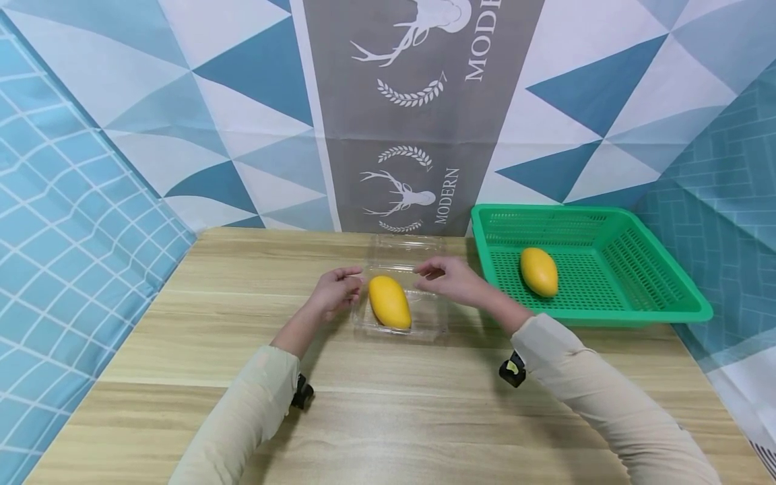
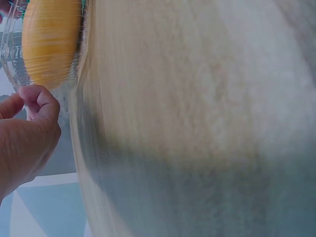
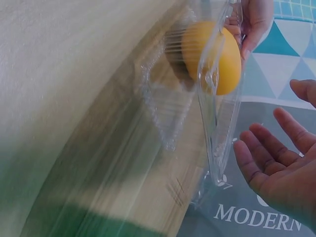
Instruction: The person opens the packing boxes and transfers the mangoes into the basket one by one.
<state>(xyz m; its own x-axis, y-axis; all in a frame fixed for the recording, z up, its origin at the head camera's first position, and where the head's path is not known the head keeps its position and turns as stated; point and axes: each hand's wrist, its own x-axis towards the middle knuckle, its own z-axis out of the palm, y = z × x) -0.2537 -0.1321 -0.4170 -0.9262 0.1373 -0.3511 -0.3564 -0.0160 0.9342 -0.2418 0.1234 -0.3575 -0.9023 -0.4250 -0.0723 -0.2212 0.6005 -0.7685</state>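
Note:
A yellow mango (image 1: pixel 389 302) lies in the left part of a clear plastic clamshell box (image 1: pixel 429 315) on the table. The box's lid (image 1: pixel 406 252) is folded back toward the wall. At the box's left edge is my left hand (image 1: pixel 335 292); in the left wrist view its thumb and index finger (image 2: pixel 40 98) pinch the rim beside the mango. My right hand (image 1: pixel 451 279) hovers at the box's right side, over the hinge area. The right wrist view shows its fingers (image 3: pixel 264 150) loosely bent and apart, with nothing in them.
To the right stands a green plastic basket (image 1: pixel 612 315) with a second mango (image 1: pixel 539 272) inside. A patterned cloth wall (image 1: pixel 418 121) rises right behind the wooden table (image 1: pixel 388 417), and blue cloths hang at both sides.

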